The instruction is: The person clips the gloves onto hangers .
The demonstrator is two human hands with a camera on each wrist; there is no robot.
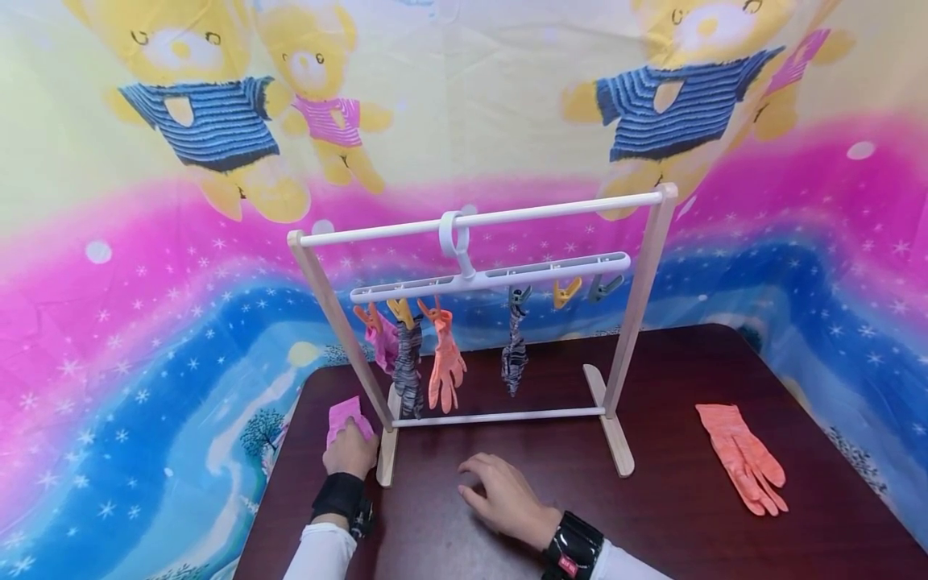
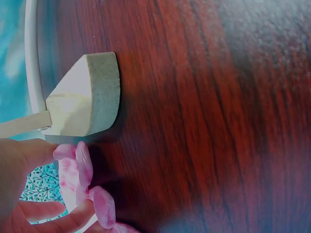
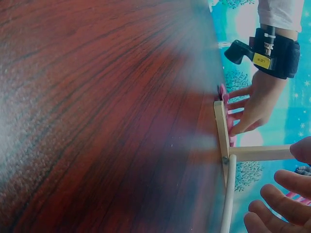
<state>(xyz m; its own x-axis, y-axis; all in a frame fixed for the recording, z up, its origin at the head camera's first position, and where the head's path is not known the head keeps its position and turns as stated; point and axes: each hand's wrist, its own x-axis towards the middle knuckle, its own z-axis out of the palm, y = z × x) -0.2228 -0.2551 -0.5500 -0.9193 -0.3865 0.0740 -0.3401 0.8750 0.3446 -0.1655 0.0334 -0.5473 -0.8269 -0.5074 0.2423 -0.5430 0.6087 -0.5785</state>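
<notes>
Pink glove (image 1: 342,414) under the left hand (image 1: 351,451), beside the rack (image 1: 565,209)

The pink glove lies on the left side of the surface (image 1: 449,532), just outside the rack's left foot (image 1: 387,464). The left hand covers its near part, thumb and fingers touching it; whether they grip it firmly I cannot tell. The right hand (image 1: 507,498) holds nothing, its fingers loosely bent in front of the rack.

A clean pickup probably wants a pinch well into the cloth, then a straight lift before any swing right, so the glove clears the foot and the left post (image 1: 341,333). The surface's left edge runs close beside the glove, so sliding it that way could send it over. The easiest room for moving is near and central, between the rack's feet; the low bar (image 1: 500,416) bounds it on the far side.
</notes>
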